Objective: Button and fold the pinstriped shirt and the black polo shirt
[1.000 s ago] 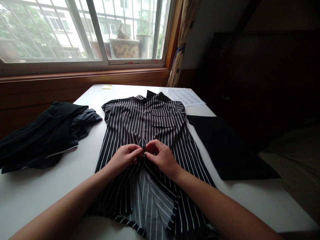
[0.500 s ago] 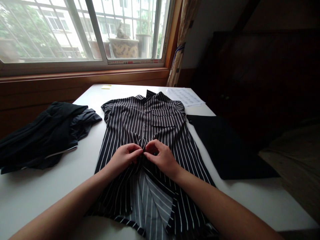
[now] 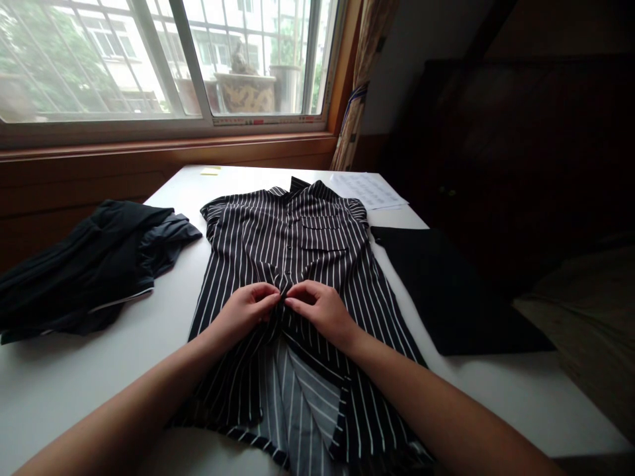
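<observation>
A black shirt (image 3: 248,231) with white stripes lies front up, its collar pointing away from me. At the middle of its front edges, my left hand (image 3: 253,305) pinches the cloth between thumb and fingers. Close beside it, my right hand (image 3: 317,307) pinches the shirt's other front edge. The fingertips of both hands nearly meet, and the button and buttonhole there are too small to make out. Above the hands the front is joined along the button line. Below them it parts, showing the grey striped inside (image 3: 292,396).
Dark crumpled clothing (image 3: 99,264) lies on the left of the white table (image 3: 169,188). A flat black folded cloth (image 3: 446,291) is on the right. Printed paper sheets (image 3: 370,190) lie behind the shirt's shoulder, near the curtain (image 3: 360,86). A window (image 3: 149,59) stands beyond the table.
Both hands have stayed at the same spot on the shirt front. The right fingers have shifted slightly and closed more on the cloth.
</observation>
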A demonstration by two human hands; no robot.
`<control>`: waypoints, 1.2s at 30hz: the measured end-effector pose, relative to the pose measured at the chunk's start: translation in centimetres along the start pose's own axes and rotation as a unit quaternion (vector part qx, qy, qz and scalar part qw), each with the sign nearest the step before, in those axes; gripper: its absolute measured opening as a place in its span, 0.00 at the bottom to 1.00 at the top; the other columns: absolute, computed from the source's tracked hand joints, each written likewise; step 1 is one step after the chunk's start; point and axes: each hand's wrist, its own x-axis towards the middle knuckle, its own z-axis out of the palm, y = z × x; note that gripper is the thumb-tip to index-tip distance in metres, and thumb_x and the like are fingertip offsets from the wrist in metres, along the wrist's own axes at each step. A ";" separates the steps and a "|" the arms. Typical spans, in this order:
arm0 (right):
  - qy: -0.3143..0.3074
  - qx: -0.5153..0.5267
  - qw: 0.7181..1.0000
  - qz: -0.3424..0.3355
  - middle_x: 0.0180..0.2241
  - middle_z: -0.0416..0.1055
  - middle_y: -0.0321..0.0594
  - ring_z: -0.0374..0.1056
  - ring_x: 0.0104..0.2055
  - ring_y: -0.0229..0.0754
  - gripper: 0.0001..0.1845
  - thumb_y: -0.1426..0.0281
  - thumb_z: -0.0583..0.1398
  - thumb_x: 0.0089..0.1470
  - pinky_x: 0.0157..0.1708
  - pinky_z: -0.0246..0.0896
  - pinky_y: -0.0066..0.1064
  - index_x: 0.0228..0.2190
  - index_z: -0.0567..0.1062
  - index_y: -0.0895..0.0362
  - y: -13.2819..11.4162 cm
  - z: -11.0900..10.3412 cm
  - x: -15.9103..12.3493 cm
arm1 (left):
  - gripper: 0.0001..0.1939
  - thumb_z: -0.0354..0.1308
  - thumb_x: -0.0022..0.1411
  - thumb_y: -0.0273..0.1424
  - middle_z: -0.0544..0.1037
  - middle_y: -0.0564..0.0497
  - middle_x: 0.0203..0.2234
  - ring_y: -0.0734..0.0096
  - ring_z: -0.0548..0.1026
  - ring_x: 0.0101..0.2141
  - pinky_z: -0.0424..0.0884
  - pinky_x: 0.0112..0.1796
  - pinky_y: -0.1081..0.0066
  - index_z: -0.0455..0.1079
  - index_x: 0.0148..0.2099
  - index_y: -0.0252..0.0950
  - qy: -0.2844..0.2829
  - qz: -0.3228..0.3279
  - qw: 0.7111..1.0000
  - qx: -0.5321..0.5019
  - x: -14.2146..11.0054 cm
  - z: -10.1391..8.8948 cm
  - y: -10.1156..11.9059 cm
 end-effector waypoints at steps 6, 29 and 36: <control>0.000 -0.016 1.000 -0.005 0.34 0.78 0.37 0.74 0.38 0.42 0.04 0.67 0.65 0.57 0.42 0.68 0.35 0.34 0.81 0.53 0.0 -0.1 0.0 | 0.17 0.59 0.61 0.45 0.75 0.53 0.27 0.73 0.70 0.26 0.66 0.27 0.73 0.74 0.40 0.35 0.004 0.029 0.999 0.022 0.2 0.1 -0.7; 0.004 -0.102 0.995 -0.020 0.31 0.79 0.35 0.75 0.35 0.39 0.03 0.72 0.65 0.56 0.39 0.66 0.32 0.32 0.80 0.55 -0.1 0.2 -0.2 | 0.08 0.53 0.70 0.32 0.78 0.51 0.34 0.68 0.75 0.35 0.67 0.37 0.69 0.72 0.40 0.37 0.077 0.216 0.924 0.307 -0.3 0.4 -1.3; -0.006 -0.093 0.996 -0.017 0.32 0.79 0.36 0.75 0.36 0.39 0.03 0.73 0.65 0.57 0.40 0.65 0.31 0.32 0.81 0.55 -0.2 0.1 -0.1 | 0.08 0.54 0.69 0.32 0.78 0.52 0.31 0.70 0.75 0.33 0.67 0.37 0.70 0.74 0.39 0.37 0.064 0.195 0.948 0.245 -0.4 0.3 -0.7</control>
